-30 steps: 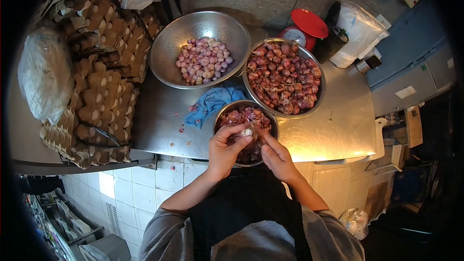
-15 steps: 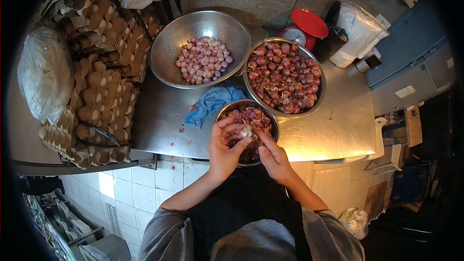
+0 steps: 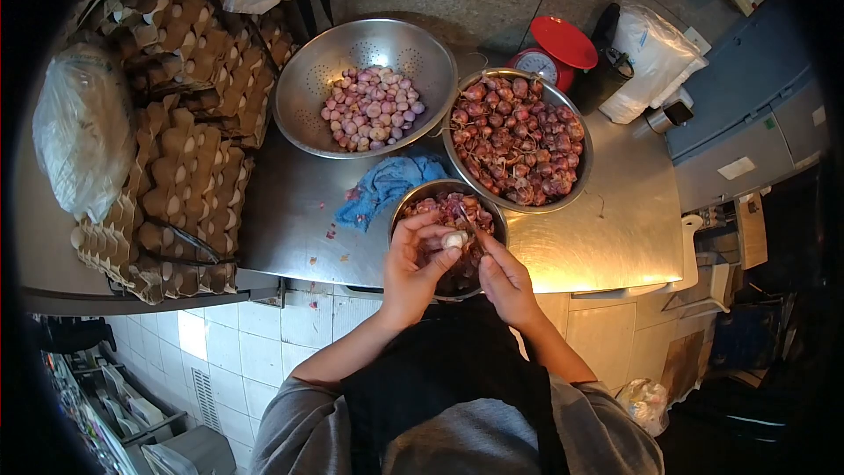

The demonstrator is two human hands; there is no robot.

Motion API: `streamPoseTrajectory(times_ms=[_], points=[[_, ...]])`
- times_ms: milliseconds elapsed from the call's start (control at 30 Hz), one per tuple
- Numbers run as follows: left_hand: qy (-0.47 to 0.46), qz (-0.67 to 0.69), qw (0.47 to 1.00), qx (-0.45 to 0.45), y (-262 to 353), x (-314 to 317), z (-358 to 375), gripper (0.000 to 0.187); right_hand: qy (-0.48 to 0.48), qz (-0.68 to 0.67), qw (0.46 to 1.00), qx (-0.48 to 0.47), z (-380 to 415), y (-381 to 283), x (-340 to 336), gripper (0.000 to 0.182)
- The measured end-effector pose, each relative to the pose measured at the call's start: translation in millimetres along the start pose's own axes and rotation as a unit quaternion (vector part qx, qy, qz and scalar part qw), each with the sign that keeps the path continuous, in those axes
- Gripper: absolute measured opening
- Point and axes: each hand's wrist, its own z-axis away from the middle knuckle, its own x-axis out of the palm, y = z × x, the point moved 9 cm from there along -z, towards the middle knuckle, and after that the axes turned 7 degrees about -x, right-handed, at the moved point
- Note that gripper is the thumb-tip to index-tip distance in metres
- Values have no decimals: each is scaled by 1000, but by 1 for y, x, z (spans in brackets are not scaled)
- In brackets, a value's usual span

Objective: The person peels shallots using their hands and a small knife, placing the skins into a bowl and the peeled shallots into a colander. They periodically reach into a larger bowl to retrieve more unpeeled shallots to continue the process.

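My left hand point(image 3: 411, 266) pinches a pale, peeled shallot point(image 3: 454, 239) between thumb and fingertips. Just to its right, my right hand point(image 3: 505, 277) is closed around a small knife point(image 3: 467, 215), whose thin blade points up and away from me; its handle is hidden in the fingers. Both hands are over a small steel bowl point(image 3: 503, 237) of reddish shallot skins point(image 3: 444, 202). Behind it on the right, a large steel bowl point(image 3: 587, 178) is full of unpeeled red shallots point(image 3: 519, 136). Peeled pinkish shallots point(image 3: 374, 107) lie in a perforated steel colander point(image 3: 299, 110) to the left.
A crumpled blue cloth point(image 3: 384, 189) lies beside the small bowl on the steel table point(image 3: 615, 246). Stacked egg trays point(image 3: 189, 185) and a plastic bag point(image 3: 83, 132) crowd the left. A red scale point(image 3: 563, 42) and a white plastic package point(image 3: 651, 57) stand at the back right.
The shallot in my left hand has turned and looks smoother and whiter. My right hand has shifted slightly right and away from it, so the blade now shows.
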Motion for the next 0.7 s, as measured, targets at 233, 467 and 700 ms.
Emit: streamPoseTrajectory(times_ms=[233, 467, 700], points=[[-26, 150, 977, -150, -21, 3, 1, 27, 22, 32, 999, -35, -9, -14, -11, 44], [-3, 118, 985, -128, -23, -1, -1, 28, -29, 73, 994, -70, -1, -25, 6, 43], [13, 86, 992, -96, -27, -6, -1, 26, -30, 218, 971, -97, -2, -35, 10, 41]])
